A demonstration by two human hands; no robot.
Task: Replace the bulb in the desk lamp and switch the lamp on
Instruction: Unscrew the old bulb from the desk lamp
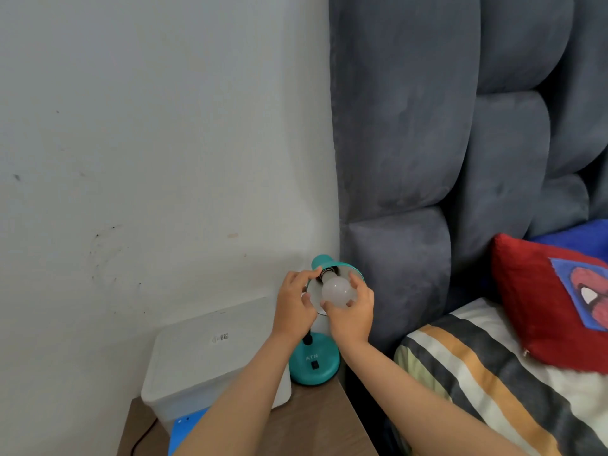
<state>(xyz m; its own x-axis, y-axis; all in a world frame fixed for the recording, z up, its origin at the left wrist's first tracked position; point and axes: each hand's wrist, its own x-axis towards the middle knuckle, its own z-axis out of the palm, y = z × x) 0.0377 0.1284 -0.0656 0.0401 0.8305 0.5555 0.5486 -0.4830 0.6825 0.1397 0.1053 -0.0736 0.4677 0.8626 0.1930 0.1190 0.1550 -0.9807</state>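
- Head view looks down at a teal desk lamp (315, 357) standing on a brown tabletop (309, 419), close to the grey padded headboard (411, 143) on the right.
- White letters "ATN" are printed on the round lamp base, with a small black switch (315, 365) just nearer than them.
- A frosted white bulb (339, 292) sits in the mouth of the tilted shade (329, 266), its threaded neck at the socket.
- Right hand (353, 311) has its grip on the bulb, fingers and thumb curled round the globe.
- Left hand (294, 304) holds the left rim of the shade, fingertips reaching towards the socket.
- Left of the lamp lies a white plastic box (204, 360) with a small barcode label on its lid; the print is too small to read.
- On the bed at right lie a striped cover (477, 383) and a red cushion (539, 301) bearing a blue patch with a masked face.
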